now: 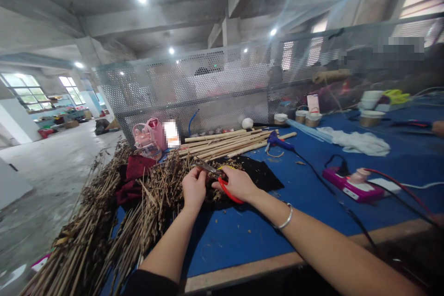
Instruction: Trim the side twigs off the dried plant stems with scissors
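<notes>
My right hand [239, 184] is closed round the handles of red-handled scissors [229, 191], whose blades point up and left. Beside the blade tips, my left hand [194, 186] has its fingers pinched together; what they hold is too small to make out. Both hands are over a pile of dried plant stems [161, 194] and a black cloth [267, 176] strewn with plant bits. The stems spread across the left side of the blue table [243, 240]. A dark red cloth [138, 166] lies among them.
Behind my hands lie wooden sticks [222, 144] and a blue glue gun [275, 141] with its cable. Farther right are a purple power strip [347, 187], white gloves [364, 141] and paper cups [371, 118]. A pink bag [156, 134] stands before a perforated metal screen [194, 92].
</notes>
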